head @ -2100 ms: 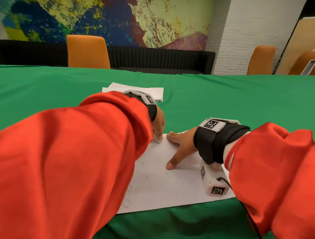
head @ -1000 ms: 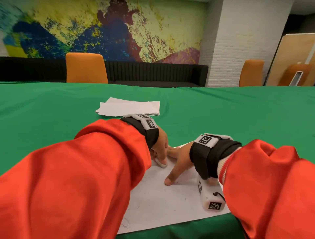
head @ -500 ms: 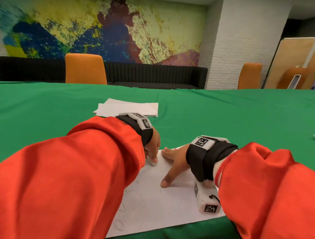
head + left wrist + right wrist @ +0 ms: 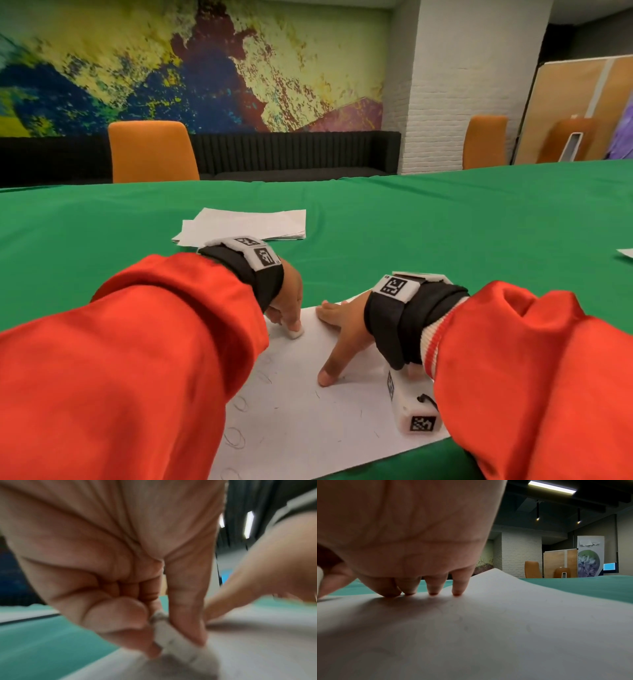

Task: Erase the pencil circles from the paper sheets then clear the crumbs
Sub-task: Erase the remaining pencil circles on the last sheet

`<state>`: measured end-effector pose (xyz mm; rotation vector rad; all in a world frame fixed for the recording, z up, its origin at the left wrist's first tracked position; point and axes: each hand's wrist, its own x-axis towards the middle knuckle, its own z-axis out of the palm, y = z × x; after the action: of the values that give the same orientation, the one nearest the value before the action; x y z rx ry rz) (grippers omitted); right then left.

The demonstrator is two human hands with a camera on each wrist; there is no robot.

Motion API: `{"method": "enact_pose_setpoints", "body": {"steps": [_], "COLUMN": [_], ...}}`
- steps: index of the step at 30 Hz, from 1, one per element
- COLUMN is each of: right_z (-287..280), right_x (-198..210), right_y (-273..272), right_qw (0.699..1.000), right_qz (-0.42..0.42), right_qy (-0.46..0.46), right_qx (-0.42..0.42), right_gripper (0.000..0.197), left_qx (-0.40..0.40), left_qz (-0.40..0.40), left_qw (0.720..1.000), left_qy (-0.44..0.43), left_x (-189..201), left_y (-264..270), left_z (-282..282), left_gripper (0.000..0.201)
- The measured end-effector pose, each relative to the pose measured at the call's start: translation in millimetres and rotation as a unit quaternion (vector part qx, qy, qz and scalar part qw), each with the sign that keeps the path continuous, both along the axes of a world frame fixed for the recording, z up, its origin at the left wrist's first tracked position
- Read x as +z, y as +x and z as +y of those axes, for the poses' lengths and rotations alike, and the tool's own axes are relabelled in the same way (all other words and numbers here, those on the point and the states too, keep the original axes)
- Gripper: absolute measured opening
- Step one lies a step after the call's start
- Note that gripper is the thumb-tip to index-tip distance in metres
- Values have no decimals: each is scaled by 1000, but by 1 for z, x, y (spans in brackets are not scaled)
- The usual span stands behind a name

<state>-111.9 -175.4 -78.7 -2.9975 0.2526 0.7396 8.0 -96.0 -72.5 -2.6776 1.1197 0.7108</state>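
A white paper sheet (image 4: 308, 418) lies on the green table in front of me, with faint pencil circles (image 4: 235, 437) along its left side. My left hand (image 4: 286, 308) pinches a small white eraser (image 4: 295, 333) and presses it on the sheet's far left part. In the left wrist view the eraser (image 4: 173, 639) sits between thumb and finger, blurred. My right hand (image 4: 337, 337) lies spread on the sheet with straight fingers, holding it flat. The right wrist view shows its fingertips (image 4: 433, 592) pressing the paper (image 4: 488, 635).
A stack of more white sheets (image 4: 245, 226) lies farther back on the green tablecloth (image 4: 445, 240). A paper corner (image 4: 625, 254) shows at the right edge. Orange chairs (image 4: 150, 154) and a black sofa stand beyond the table.
My left hand has rubbed the eraser back and forth on the sheet's far left part. The right hand has stayed spread on the paper. The head view has tilted up.
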Motion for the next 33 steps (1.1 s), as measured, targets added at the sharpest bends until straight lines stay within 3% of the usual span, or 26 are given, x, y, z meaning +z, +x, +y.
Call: {"method": "enact_pose_setpoints", "body": {"steps": [4, 8, 14, 19, 25, 29, 32, 33], "right_z": [0, 0, -1, 1, 0, 0, 0, 1], "right_x": [0, 0, 1, 1, 2, 1, 0, 0], "right_y": [0, 1, 1, 0, 0, 0, 1, 1], "right_qw": [1000, 1000, 1000, 1000, 1000, 1000, 1000, 1000], "right_qz": [0, 1, 8, 3, 5, 6, 7, 6], "right_qy": [4, -1, -4, -4, 0, 3, -1, -1], "right_qx": [1, 5, 5, 5, 6, 3, 1, 1], "right_gripper": [106, 107, 108, 108, 107, 106, 104, 104], "left_qx": [6, 10, 8, -1, -3, 28, 17, 5], "left_qz": [-68, -129, -29, -60, -120, -32, -13, -28], "left_qw": [995, 987, 1000, 997, 989, 999, 999, 999], "left_qy": [68, 100, -7, 49, 83, -8, -30, -15], "left_x": [6, 11, 8, 1, 12, 7, 2, 0], "left_y": [6, 17, 6, 9, 14, 14, 9, 8], "left_z": [4, 16, 6, 2, 8, 3, -6, -7], "left_gripper": [42, 41, 21, 37, 33, 10, 11, 20]}}
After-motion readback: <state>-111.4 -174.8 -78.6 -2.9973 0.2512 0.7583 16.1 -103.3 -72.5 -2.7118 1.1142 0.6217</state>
